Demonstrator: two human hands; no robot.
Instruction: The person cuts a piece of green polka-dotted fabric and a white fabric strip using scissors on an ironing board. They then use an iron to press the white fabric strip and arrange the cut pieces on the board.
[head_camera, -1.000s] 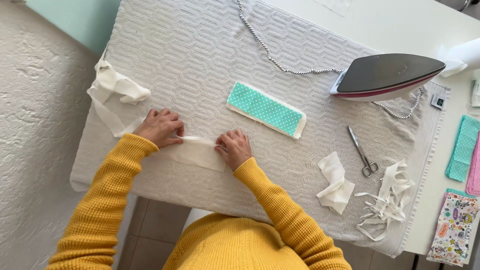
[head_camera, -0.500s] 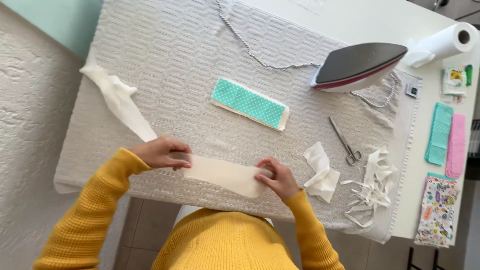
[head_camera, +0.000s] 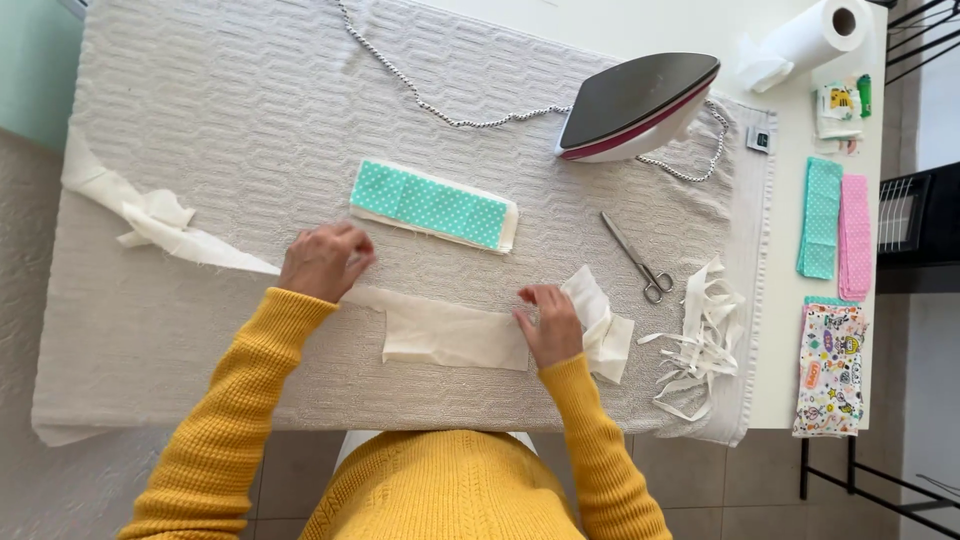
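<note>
A long white fabric strip (head_camera: 450, 335) lies flat on the grey textured towel (head_camera: 240, 110) that covers the table. My left hand (head_camera: 325, 260) presses on the strip's left part, fingers curled on the cloth. My right hand (head_camera: 550, 322) pinches the strip's right end, next to a small pile of white fabric pieces (head_camera: 605, 325). The strip's tail (head_camera: 150, 220) trails away to the towel's left edge. Just beyond my hands lies a teal dotted fabric rectangle (head_camera: 432, 205) on white backing.
An iron (head_camera: 638, 100) stands at the back right, its braided cord (head_camera: 440, 105) running across the towel. Scissors (head_camera: 638, 260) and white trimmings (head_camera: 700, 340) lie to the right. Folded teal, pink and patterned fabrics (head_camera: 830, 300) and a paper towel roll (head_camera: 810, 35) sit at the right edge.
My right hand has slid right along the strip, from beside the left hand to the strip's far end, stretching it flat. The camera view has shifted left relative to the table.
</note>
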